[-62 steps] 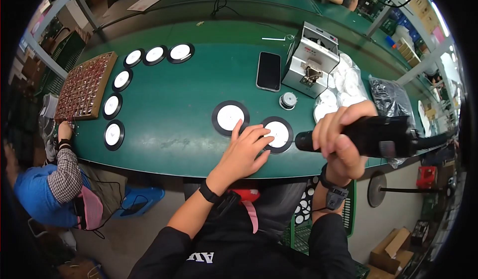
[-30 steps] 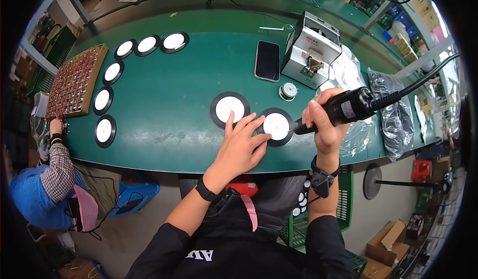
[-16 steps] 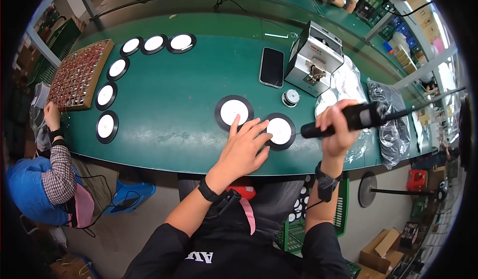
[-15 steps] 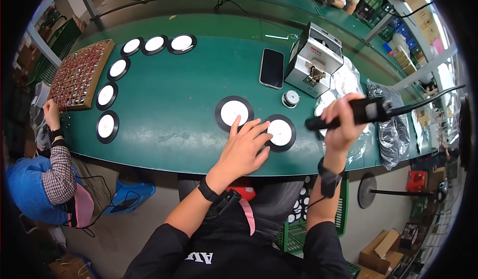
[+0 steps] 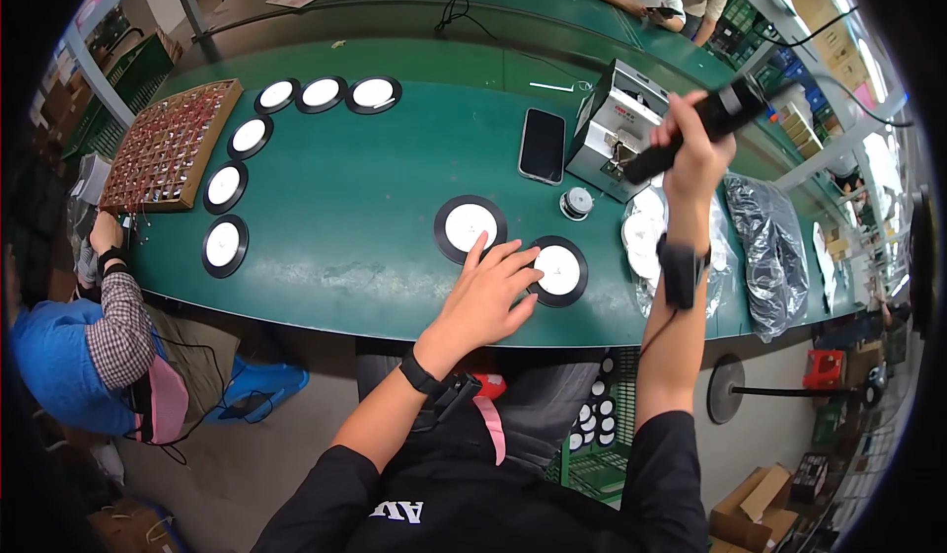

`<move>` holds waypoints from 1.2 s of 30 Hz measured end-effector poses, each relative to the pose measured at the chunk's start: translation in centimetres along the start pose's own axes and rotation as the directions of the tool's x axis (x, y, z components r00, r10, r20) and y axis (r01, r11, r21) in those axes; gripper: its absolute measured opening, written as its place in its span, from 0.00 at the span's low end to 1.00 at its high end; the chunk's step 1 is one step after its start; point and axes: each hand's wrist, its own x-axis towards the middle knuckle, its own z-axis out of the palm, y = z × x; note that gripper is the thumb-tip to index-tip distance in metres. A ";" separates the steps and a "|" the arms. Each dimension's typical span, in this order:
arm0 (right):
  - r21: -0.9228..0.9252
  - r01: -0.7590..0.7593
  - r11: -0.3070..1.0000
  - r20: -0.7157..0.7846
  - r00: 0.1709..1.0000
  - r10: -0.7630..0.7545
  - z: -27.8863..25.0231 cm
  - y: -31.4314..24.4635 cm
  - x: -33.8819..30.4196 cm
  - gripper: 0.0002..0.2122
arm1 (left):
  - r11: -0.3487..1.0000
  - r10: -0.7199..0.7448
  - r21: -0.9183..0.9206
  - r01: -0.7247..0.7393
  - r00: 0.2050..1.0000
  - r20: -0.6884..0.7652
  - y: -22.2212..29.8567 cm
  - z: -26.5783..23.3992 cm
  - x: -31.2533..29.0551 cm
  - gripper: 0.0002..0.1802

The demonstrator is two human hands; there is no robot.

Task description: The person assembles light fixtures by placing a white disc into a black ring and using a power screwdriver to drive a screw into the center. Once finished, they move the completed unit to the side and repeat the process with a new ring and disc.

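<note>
Spread flat over two white discs with black rims, my left hand [image 5: 481, 301] is open. Its fingers rest at the edge of the left disc [image 5: 470, 223] and on the near disc [image 5: 560, 269] beside it. My right hand [image 5: 696, 158] is wrapped around a black corded tool that looks like an electric screwdriver [image 5: 732, 107]. The tool is raised above the right side of the table, its narrow end pointing down and left, in front of a silver boxy machine [image 5: 592, 148]. A small round metal part [image 5: 575, 204] stands on the table near that machine.
A black phone [image 5: 542, 145] lies left of the machine. Several more rimmed discs [image 5: 226, 187] line the table's left and far side, beside a gridded box [image 5: 168, 148]. Plastic bags [image 5: 764, 247] lie at right. A co-worker's hand [image 5: 105, 232] is at the left edge.
My right hand has lifted the tool upward and away to the far right. My left hand stays on the two discs. The view has shifted slightly.
</note>
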 end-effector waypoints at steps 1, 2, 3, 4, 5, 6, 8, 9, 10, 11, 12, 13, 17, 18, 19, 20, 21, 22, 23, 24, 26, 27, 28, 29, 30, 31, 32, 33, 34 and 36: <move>0.003 -0.003 1.000 0.018 1.000 0.003 0.3 -1.2 -1.7 0.06 | 1.000 0.011 -0.013 -0.011 1.000 -0.003 0.1 0.2 0.2 0.17; 0.007 -0.013 1.000 0.037 0.999 0.013 0.7 -2.0 -3.8 0.07 | 1.000 0.002 -0.020 -0.002 1.000 -0.005 0.1 0.3 0.2 0.17; 0.003 -0.022 1.000 0.039 0.999 0.022 1.1 -2.4 -5.7 0.07 | 1.000 0.002 -0.020 -0.002 1.000 -0.002 0.2 0.2 0.4 0.17; 0.002 -0.024 1.000 0.066 0.998 0.023 1.6 -2.6 -7.3 0.07 | 1.000 0.001 -0.019 -0.001 1.000 0.002 0.3 0.0 0.5 0.16; 0.003 -0.025 1.000 0.090 0.996 0.025 2.0 -2.6 -8.6 0.07 | 1.000 0.002 -0.017 -0.002 1.000 0.007 0.2 -0.1 0.4 0.16; -0.003 -0.030 1.000 0.087 0.996 0.030 2.3 -2.4 -9.4 0.07 | 1.000 0.000 -0.023 0.000 1.000 0.011 0.2 -0.1 0.4 0.16; -0.003 -0.054 0.999 0.104 0.993 0.054 2.7 -1.4 -10.7 0.07 | 1.000 -0.002 -0.011 0.002 1.000 0.017 0.2 -0.3 0.5 0.17; -0.002 -0.064 0.998 0.113 0.992 0.064 2.8 -1.1 -11.0 0.07 | 1.000 -0.002 -0.004 0.002 1.000 0.019 0.2 -0.3 0.5 0.17; -0.004 -0.066 0.998 0.114 0.991 0.066 2.9 -0.8 -11.1 0.07 | 1.000 -0.003 -0.006 0.003 1.000 0.018 0.2 -0.2 0.4 0.17; -0.013 -0.073 0.997 0.114 0.991 0.074 3.1 -0.6 -11.1 0.07 | 1.000 0.002 -0.010 -0.002 1.000 0.009 0.2 -0.2 0.4 0.16; -0.022 -0.080 0.997 0.114 0.990 0.082 3.2 -0.4 -11.1 0.07 | 1.000 0.007 -0.014 -0.007 1.000 0.000 0.2 -0.1 0.4 0.16; -0.030 -0.087 0.996 0.115 0.989 0.090 3.3 -0.2 -11.2 0.07 | 1.000 0.011 -0.017 -0.011 1.000 -0.010 0.2 -0.1 0.4 0.15; -0.064 -0.127 0.990 0.107 0.985 0.133 3.2 0.3 -11.5 0.07 | 0.999 0.026 -0.031 -0.026 0.999 -0.020 0.4 0.1 0.4 0.15; -0.067 -0.131 0.989 0.107 0.985 0.137 3.2 0.4 -11.5 0.07 | 0.999 0.022 -0.035 -0.023 1.000 -0.019 0.4 0.0 0.4 0.15; -0.056 -0.130 0.990 0.111 0.985 0.135 3.3 0.5 -11.4 0.07 | 0.999 0.018 -0.031 -0.019 1.000 -0.020 0.3 -0.1 0.4 0.15; -0.045 -0.128 0.991 0.115 0.984 0.133 3.3 0.6 -11.3 0.07 | 1.000 0.015 -0.027 -0.016 1.000 -0.020 0.3 -0.3 0.5 0.15; -0.035 -0.125 0.992 0.118 0.985 0.129 3.3 0.7 -11.2 0.07 | 1.000 0.014 -0.024 -0.014 1.000 -0.020 0.2 -0.3 0.5 0.15; -0.039 -0.127 0.991 0.115 0.985 0.131 3.4 0.7 -11.2 0.07 | 1.000 0.014 -0.028 -0.014 1.000 -0.018 0.2 -0.3 0.4 0.15; -0.047 -0.132 0.990 0.120 0.983 0.137 3.5 0.6 -11.2 0.07 | 1.000 0.010 -0.017 -0.010 1.000 -0.004 0.1 -0.2 0.4 0.16; -0.056 -0.136 0.989 0.124 0.982 0.142 3.6 0.6 -11.2 0.07 | 1.000 0.007 -0.005 -0.007 1.000 0.009 0.1 -0.2 0.3 0.17; -0.063 -0.140 0.988 0.131 0.980 0.147 3.6 0.5 -11.2 0.07 | 1.000 0.003 0.007 -0.003 1.000 0.021 0.1 -0.2 0.4 0.18; -0.065 -0.141 0.988 0.130 0.980 0.149 3.6 0.5 -11.2 0.07 | 1.000 0.015 0.021 -0.015 1.000 0.020 0.3 -0.2 0.4 0.18; -0.067 -0.143 0.988 0.130 0.980 0.150 3.6 0.4 -11.2 0.07 | 0.999 0.027 0.034 -0.027 0.999 0.018 0.4 -0.2 0.4 0.19; -0.069 -0.144 0.987 0.130 0.980 0.152 3.6 0.4 -11.2 0.07 | 0.998 0.039 0.048 -0.039 0.999 0.017 0.5 -0.2 0.4 0.20; -0.069 -0.142 0.987 0.132 0.980 0.150 3.6 0.4 -11.1 0.07 | 0.998 0.039 0.048 -0.039 0.999 0.014 0.5 -0.2 0.5 0.20; -0.066 -0.144 0.987 0.139 0.979 0.152 3.5 0.6 -11.1 0.07 | 0.998 0.036 0.047 -0.037 0.999 0.020 0.4 -0.3 0.4 0.20; -0.063 -0.145 0.987 0.147 0.977 0.153 3.4 0.6 -11.1 0.07 | 0.998 0.034 0.046 -0.035 0.999 0.025 0.4 -0.3 0.4 0.20; -0.060 -0.146 0.988 0.154 0.976 0.153 3.4 0.7 -11.1 0.07 | 0.998 0.032 0.044 -0.034 0.999 0.029 0.3 -0.3 0.4 0.21; -0.059 -0.144 0.988 0.156 0.976 0.151 3.3 0.6 -10.9 0.07 | 0.998 0.033 0.046 -0.034 0.999 0.027 0.3 -0.3 0.4 0.21; -0.060 -0.166 0.984 0.149 0.974 0.173 2.8 0.4 -10.0 0.08 | 0.998 0.037 0.043 -0.039 0.999 0.035 0.2 -0.3 0.3 0.21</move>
